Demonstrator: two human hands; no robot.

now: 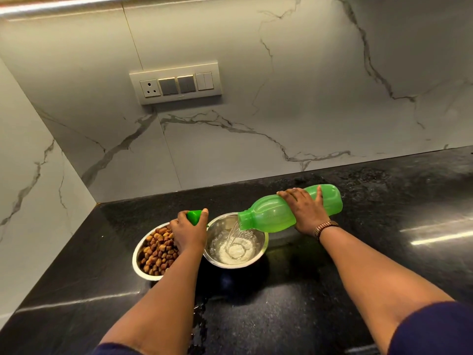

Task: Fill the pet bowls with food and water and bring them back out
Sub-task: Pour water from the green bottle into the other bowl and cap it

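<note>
Two steel bowls stand side by side on the black counter [358,252]. The left bowl [139,260] holds brown kibble. The right bowl [261,242] holds water, and a stream pours into it from a green bottle [273,213] tipped on its side with its mouth over the rim. My right hand [304,211] grips the bottle around its middle. My left hand [190,231] holds the green cap [194,217] above the gap between the two bowls.
The counter ends in a corner of white marble walls at the left and back. A switch and socket panel [176,83] sits on the back wall. A small wet patch [199,319] lies on the counter near my left forearm.
</note>
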